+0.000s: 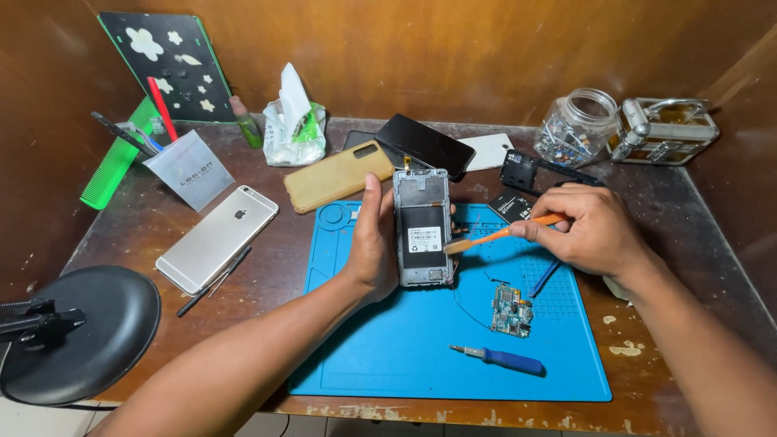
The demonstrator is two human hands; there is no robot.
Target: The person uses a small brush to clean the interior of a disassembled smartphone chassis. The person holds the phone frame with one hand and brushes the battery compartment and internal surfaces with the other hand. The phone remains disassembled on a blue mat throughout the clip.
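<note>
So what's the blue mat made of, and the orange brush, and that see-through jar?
The blue mat looks like soft matte rubber or silicone: dull, with moulded ridges. The orange brush, held by the right hand, seems plastic, smooth and evenly coloured. The jar is clear and shiny, so glass or clear plastic; I can't tell which.

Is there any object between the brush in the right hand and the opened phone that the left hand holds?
Nothing visible. The brush in the right hand has its head right at the opened phone, which the left hand holds upright above the blue mat.
</note>
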